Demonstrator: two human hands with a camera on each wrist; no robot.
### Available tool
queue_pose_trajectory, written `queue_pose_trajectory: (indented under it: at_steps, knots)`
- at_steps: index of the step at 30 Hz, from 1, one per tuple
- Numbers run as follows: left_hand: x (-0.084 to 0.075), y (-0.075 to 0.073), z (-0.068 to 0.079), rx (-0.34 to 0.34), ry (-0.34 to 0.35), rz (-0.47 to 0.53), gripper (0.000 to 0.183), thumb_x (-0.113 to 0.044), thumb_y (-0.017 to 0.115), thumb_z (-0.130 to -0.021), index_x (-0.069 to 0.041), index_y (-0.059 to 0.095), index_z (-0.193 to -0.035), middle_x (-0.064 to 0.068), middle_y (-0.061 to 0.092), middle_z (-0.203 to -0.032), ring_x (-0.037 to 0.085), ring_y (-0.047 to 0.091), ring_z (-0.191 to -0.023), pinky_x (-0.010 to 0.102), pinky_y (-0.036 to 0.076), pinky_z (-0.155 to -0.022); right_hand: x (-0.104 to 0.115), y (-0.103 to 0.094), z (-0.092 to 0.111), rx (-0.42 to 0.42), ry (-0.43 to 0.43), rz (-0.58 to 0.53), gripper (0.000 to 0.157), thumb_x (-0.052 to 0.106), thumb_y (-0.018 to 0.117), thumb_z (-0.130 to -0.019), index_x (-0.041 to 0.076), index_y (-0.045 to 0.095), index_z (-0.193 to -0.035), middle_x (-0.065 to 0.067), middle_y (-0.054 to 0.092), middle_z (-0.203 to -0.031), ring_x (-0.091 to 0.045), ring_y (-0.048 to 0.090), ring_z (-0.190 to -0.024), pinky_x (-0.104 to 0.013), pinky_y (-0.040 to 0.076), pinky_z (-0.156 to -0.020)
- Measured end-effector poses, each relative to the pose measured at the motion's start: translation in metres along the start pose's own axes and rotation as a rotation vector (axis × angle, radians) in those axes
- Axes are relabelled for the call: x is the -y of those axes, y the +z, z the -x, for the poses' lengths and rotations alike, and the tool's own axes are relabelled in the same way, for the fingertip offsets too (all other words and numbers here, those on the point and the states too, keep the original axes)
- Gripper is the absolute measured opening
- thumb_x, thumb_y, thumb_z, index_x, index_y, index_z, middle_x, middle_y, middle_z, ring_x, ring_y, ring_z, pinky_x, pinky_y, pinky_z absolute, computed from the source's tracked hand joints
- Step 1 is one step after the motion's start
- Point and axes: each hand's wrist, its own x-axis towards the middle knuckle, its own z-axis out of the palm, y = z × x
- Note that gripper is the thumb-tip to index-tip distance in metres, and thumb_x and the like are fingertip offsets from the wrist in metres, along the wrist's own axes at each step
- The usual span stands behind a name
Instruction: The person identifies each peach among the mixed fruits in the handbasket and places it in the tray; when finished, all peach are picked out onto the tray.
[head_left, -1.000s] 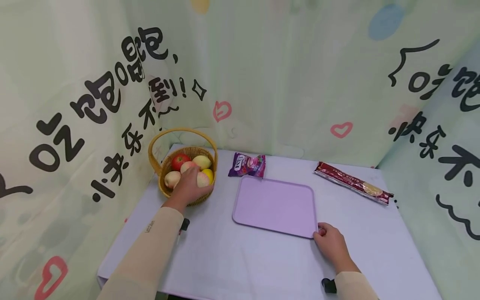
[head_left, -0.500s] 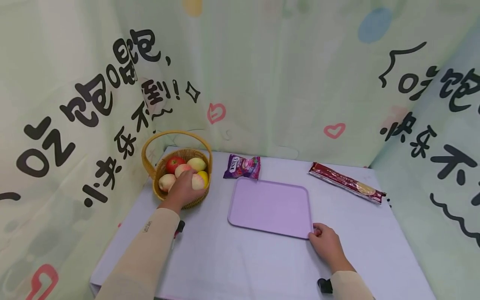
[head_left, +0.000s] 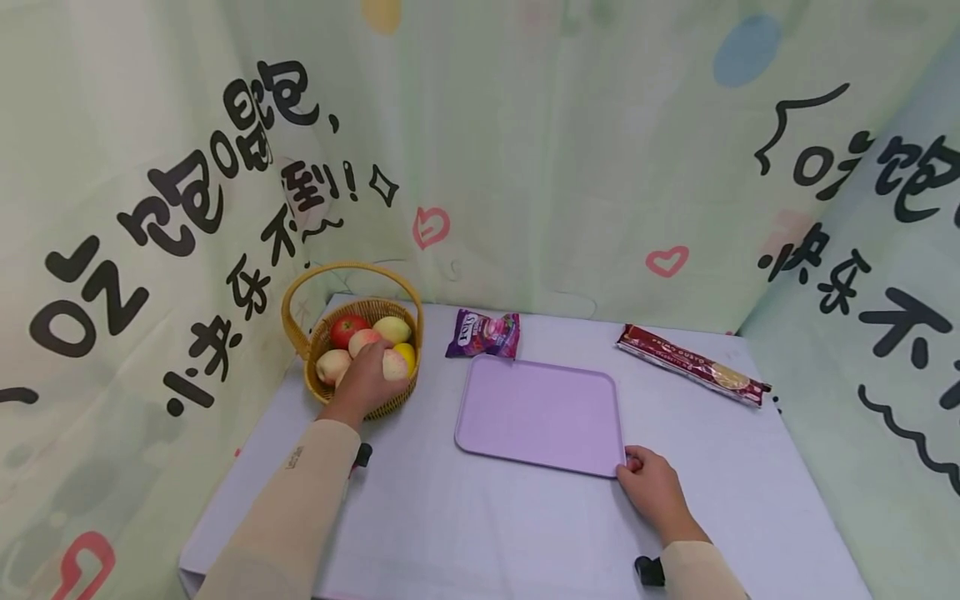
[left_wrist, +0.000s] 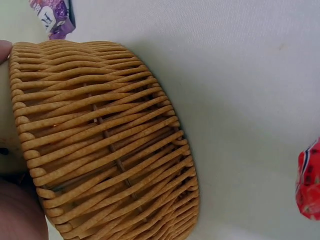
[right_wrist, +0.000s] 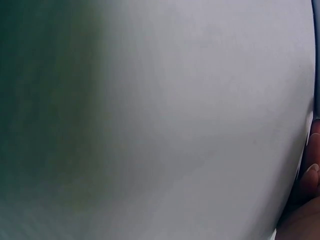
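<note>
At the back left stands a wicker basket (head_left: pixel 311 387) of fruit. My left hand (head_left: pixel 366 379) reaches over its front rim and grips a pale pink-and-cream peach (head_left: pixel 395 365) among the others; the fingertips are partly hidden. In the left wrist view the basket's woven side (left_wrist: pixel 105 135) fills the left, with a bit of the hand (left_wrist: pixel 20 212) at the rim. My right hand (head_left: pixel 658 490) pinches the near right corner of a lilac tray (head_left: pixel 540 417) lying flat on the table. Only a few fingers (right_wrist: pixel 312 155) show at the right wrist view's edge.
Behind the tray lies a purple candy bag (head_left: pixel 483 333). A long dark red biscuit pack (head_left: pixel 692 365) lies at the back right. A red wrapped item (left_wrist: pixel 310 182) shows in the left wrist view. Printed curtains (head_left: pixel 555 167) enclose the table (head_left: pixel 480 533).
The whole head view has shifted slightly left and down. Both hands keep their places, the left at the fruit in the basket and the right at the tray corner.
</note>
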Motion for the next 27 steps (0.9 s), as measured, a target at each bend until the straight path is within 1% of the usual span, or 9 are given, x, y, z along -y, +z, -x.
queue_pose_trajectory:
  at_steps: [7,14,23,27]
  knots:
    - [0.000,0.000,0.001,-0.003,0.002,0.013,0.077,-0.029,0.082,-0.084,-0.005,0.043,-0.146,0.017,0.049,-0.142,0.035,0.054,-0.122,0.053,0.047,-0.110,0.000,-0.001,0.000,0.001,0.002,-0.009,0.045,0.018,0.062,-0.094,-0.008,0.060,-0.131,-0.006,0.057,-0.084,-0.021,0.051,-0.079,-0.031,0.042,-0.069]
    - [-0.001,-0.003,0.004,0.007,0.012,-0.003,0.078,-0.028,0.081,-0.084,-0.004,0.042,-0.147,0.019,0.049,-0.143,0.035,0.052,-0.126,0.053,0.044,-0.112,0.000,-0.001,0.000,0.011,0.004,-0.013,0.046,0.019,0.063,-0.095,-0.008,0.059,-0.132,-0.007,0.056,-0.086,-0.021,0.051,-0.082,-0.033,0.043,-0.070]
    - [-0.003,-0.009,0.010,0.008,-0.007,0.020,0.077,-0.027,0.083,-0.082,-0.006,0.045,-0.146,0.015,0.051,-0.141,0.034,0.052,-0.122,0.052,0.045,-0.111,0.001,-0.002,0.001,0.029,0.015,-0.022,0.047,0.019,0.063,-0.096,-0.008,0.058,-0.133,-0.008,0.056,-0.088,-0.022,0.051,-0.083,-0.033,0.044,-0.071]
    - [-0.004,-0.011,0.012,0.007,0.004,0.034,0.076,-0.025,0.082,-0.082,-0.004,0.045,-0.145,0.016,0.051,-0.139,0.034,0.052,-0.120,0.052,0.047,-0.109,0.002,-0.003,0.001,0.030,0.015,-0.024,0.047,0.019,0.063,-0.095,-0.008,0.058,-0.133,-0.008,0.056,-0.088,-0.022,0.051,-0.083,-0.033,0.044,-0.071]
